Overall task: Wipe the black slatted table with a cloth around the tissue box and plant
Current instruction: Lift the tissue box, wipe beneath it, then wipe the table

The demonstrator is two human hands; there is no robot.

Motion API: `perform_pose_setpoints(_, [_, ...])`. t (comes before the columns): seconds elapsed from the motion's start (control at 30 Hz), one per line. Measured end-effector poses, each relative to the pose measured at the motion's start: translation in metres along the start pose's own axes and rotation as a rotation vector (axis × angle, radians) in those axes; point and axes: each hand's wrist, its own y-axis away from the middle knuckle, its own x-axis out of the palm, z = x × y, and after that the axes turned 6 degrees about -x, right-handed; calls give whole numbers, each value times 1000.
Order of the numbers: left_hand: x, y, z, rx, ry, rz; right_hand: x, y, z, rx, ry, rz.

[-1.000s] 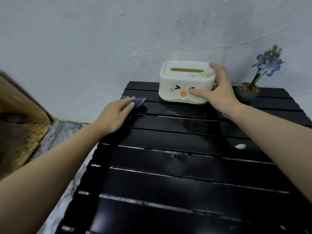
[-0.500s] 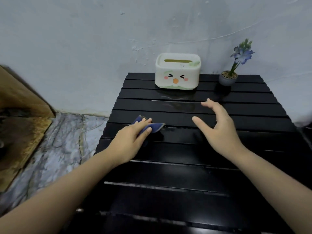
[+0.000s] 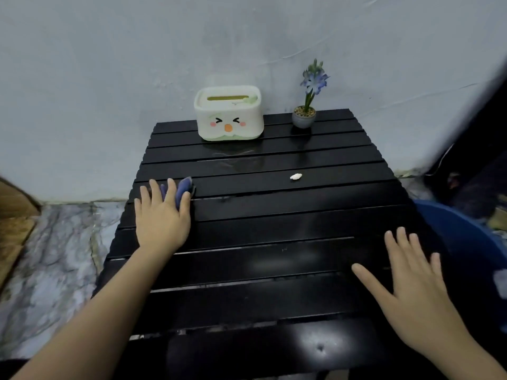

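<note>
Left hand (image 3: 162, 218) presses flat on the cloth (image 3: 183, 189) on the table (image 3: 274, 215), well in front of the tissue box (image 3: 229, 116); right hand (image 3: 414, 286) open, empty

Pale blue scuffed wall (image 3: 109, 78) — grey marbled floor (image 3: 55, 256) below.

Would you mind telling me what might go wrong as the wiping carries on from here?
1. The white scrap lies loose mid-table; a pass of the cloth under the left hand may push it into a slat gap.
2. The small plant stands near the table's back edge and looks easy to tip if bumped.
</note>
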Motion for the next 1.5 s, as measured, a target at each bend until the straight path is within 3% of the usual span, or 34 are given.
perform_pose_setpoints(0.23, [18,-22,-88,172,6,-1,12,10,-2,0,72,-30])
perform_pose_setpoints(0.67, [43,43,-282,960,127,224,24,8,-5,-2,191,-96])
perform_pose_setpoints(0.8, [48,82,-339,1150,148,242,24,7,-5,-3,173,-110])
perform_pose_setpoints(0.87, [47,95,-362,1201,269,320,25,8,-5,-7,155,-120])
perform_pose_setpoints(0.93, [44,101,-374,1127,459,441,25,8,-5,-10,144,-126])
perform_pose_setpoints(1.03, [37,93,-374,843,718,605,25,7,-7,-19,134,-128])
perform_pose_setpoints(1.17, [14,70,-323,562,978,639,24,10,-9,-46,92,-127])
perform_pose_setpoints(1.33, [-14,54,-167,229,1011,349,20,14,-11,-82,59,-104])
perform_pose_setpoints(1.43, [-37,64,-62,56,802,90,19,17,-13,-100,52,-96])
perform_pose_setpoints(1.5, [-42,71,2,-31,637,13,20,19,-14,-106,67,-104])
